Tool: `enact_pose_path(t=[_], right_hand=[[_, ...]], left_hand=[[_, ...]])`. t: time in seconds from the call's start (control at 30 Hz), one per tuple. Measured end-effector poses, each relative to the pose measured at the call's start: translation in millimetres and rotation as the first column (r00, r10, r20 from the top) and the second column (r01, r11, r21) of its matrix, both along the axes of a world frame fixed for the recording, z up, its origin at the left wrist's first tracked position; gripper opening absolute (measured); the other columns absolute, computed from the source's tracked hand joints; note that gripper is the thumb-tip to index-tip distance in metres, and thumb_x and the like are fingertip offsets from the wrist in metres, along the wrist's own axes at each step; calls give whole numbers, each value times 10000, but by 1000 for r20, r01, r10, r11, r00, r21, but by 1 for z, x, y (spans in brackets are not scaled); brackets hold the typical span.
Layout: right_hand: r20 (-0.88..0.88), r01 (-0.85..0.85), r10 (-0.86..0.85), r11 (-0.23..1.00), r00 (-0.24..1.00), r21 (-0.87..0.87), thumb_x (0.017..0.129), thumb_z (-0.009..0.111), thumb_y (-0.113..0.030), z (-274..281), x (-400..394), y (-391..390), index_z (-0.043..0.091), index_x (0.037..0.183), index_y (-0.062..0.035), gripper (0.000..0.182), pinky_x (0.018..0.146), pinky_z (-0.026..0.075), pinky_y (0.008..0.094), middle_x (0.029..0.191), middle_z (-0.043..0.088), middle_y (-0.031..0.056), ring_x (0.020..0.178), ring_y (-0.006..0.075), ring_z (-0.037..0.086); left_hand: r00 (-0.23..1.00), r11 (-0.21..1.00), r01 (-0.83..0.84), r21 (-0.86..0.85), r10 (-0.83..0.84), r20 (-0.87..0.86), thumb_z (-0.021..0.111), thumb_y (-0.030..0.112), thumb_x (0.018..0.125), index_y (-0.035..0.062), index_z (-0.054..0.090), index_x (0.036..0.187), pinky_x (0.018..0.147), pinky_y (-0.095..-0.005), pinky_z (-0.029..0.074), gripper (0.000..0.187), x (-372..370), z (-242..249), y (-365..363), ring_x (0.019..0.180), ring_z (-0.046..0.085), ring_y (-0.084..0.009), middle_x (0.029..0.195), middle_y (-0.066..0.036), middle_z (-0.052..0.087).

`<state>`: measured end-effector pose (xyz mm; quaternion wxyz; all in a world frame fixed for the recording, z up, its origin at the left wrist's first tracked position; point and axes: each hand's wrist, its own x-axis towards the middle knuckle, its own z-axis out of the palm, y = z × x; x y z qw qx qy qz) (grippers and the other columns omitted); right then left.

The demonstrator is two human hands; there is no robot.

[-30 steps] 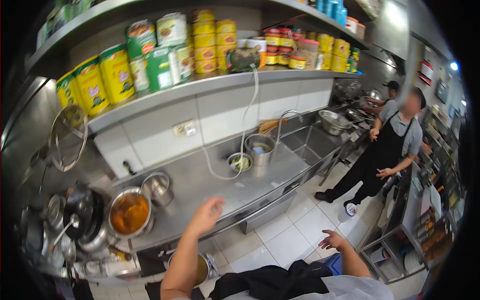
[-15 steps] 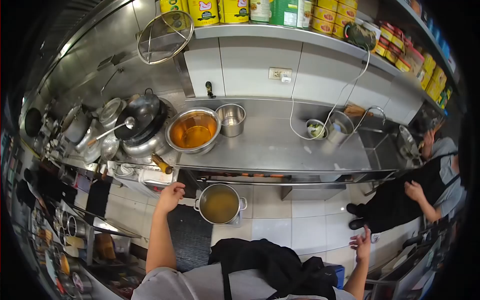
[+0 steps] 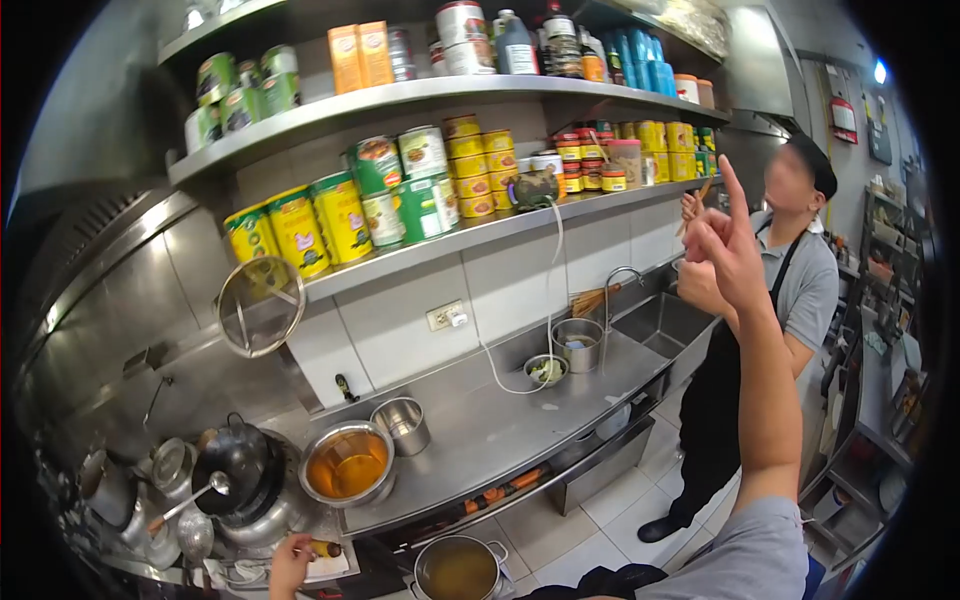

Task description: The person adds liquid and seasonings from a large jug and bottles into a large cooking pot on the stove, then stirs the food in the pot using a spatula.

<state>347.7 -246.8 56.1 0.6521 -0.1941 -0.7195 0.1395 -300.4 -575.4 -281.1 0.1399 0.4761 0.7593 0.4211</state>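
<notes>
Right hand (image 3: 738, 262): empty, index finger extended, apparently to gesture; left hand (image 3: 288, 562): beside yellow-brown cylinder (image 3: 326, 549), grip cannot be told.

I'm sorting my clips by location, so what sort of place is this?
Most likely a restaurant or other commercial kitchen: a long steel counter runs to a sink, a black wok sits among pots at the left, and yellow tins are stacked on the shelf above.
</notes>
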Motion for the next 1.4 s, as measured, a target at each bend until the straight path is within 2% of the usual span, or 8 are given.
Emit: enact_pose_path(t=[0.4, 0.53, 0.6, 0.67, 0.87, 1.0, 1.13, 1.4], right_hand=[[-37, 36, -39, 997, 999, -71, 899, 475, -7, -7, -85, -41, 86, 1560, -174, 785, 443, 397, 174, 692, 531, 24, 486, 51, 465], [-34, 42, -44, 998, 998, -47, 889, 477, -4, -23, -102, -44, 100, 1559, -179, 789, 444, 393, 174, 704, 517, 25, 493, 50, 459], [-4, 82, -82, 994, 997, -66, 883, 479, -4, -26, -100, -48, 101, 1559, -182, 795, 448, 396, 179, 715, 516, 31, 500, 52, 453], [12, 95, -95, 993, 995, -68, 882, 474, -3, -27, -97, -56, 104, 1559, -187, 794, 450, 398, 185, 708, 513, 28, 501, 55, 444], [26, 169, -167, 970, 986, -176, 862, 459, 21, -53, -82, -60, 108, 1558, -188, 807, 423, 390, 192, 697, 501, 20, 481, 58, 434], [7, 242, -243, 961, 970, -131, 846, 470, 17, -67, -62, -74, 123, 1557, -204, 821, 428, 387, 183, 695, 498, 16, 484, 46, 426], [-57, 254, -271, 944, 961, -210, 846, 463, 9, -59, -41, -88, 135, 1555, -211, 811, 403, 371, 177, 686, 502, 9, 466, 38, 421], [3, 264, -273, 928, 962, -263, 826, 451, 37, -62, -40, -90, 128, 1557, -211, 837, 399, 319, 181, 652, 479, -14, 460, 27, 377]], left_hand=[[903, 941, -315, 121, 337, -268, 577, 34, 852, -35, 610, 1103, 642, -273, 475, 262, -73, 103, -131, 698, 589, -135, 795, -65, 630], [919, 843, -388, 372, 385, 85, 616, 148, 890, -5, 541, 1184, 650, -235, 452, 340, -58, 78, -169, 702, 532, -108, 794, -35, 569], [949, 938, -266, 221, 215, 231, 601, 113, 895, 31, 517, 1284, 672, -222, 450, 407, -106, 15, -210, 761, 529, -95, 938, -56, 566], [840, 691, -526, -496, 330, -431, 605, 322, 875, 72, 622, 1216, 999, -403, 395, 423, -61, 57, -197, 1189, 580, -242, 1157, -207, 662], [838, 820, -545, -175, 531, -125, 580, 194, 894, 58, 609, 1228, 769, -420, 508, 362, -7, 60, -183, 788, 660, -281, 941, -156, 683], [934, 932, -333, -142, 347, 88, 581, 168, 907, 84, 482, 1384, 731, -390, 498, 494, -75, -105, -211, 843, 662, -231, 937, -115, 668], [920, 884, -198, -424, 317, 231, 563, 147, 907, 80, 439, 1414, 770, -395, 491, 526, -62, -51, -186, 875, 659, -235, 963, -113, 670], [903, 908, -419, -22, 419, 95, 562, 136, 915, 54, 417, 1434, 726, -330, 480, 545, -84, -51, -174, 802, 606, -180, 983, -109, 664]])
